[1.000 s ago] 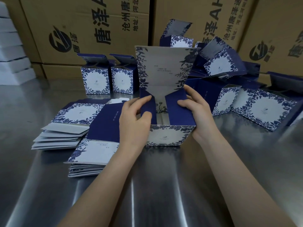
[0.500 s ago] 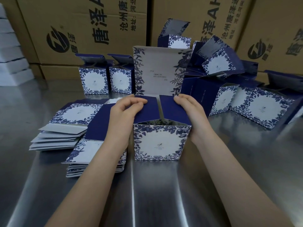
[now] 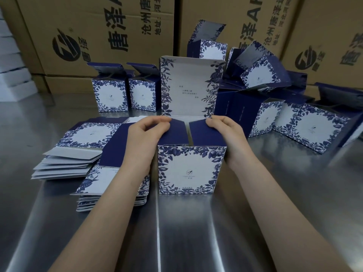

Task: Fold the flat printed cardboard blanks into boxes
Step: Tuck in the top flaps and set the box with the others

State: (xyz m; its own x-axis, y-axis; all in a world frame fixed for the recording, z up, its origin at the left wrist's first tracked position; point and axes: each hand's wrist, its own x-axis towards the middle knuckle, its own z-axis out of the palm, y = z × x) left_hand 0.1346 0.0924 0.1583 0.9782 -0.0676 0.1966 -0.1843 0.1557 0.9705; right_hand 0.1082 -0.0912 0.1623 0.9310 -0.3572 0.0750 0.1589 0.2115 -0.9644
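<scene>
Head view: many folded boxes [image 3: 314, 128] are stood behind and rightward, two stacks of flat blanks [image 3: 88, 134] lie unfolded, and on the steel table [image 3: 196, 232] the navy flaps [image 3: 204, 134] of the centre box [image 3: 188, 169] are apparently pinched inward by the curled left hand [image 3: 144, 136] and right hand [image 3: 227, 132].

bench [image 3: 196, 232]: I see smooth metal, glossy, mirroring light.
box [image 3: 189, 169]: printed card, smooth, matt to my eye.
blanks [image 3: 66, 163]: plain grey card backs.
cartons [image 3: 94, 26]: brown cardboard, dull.

White box [image 3: 191, 169] with blue floral border, navy flaps [image 3: 204, 134]; brown cartons [image 3: 94, 36], black print; silver table [image 3: 196, 232].
</scene>
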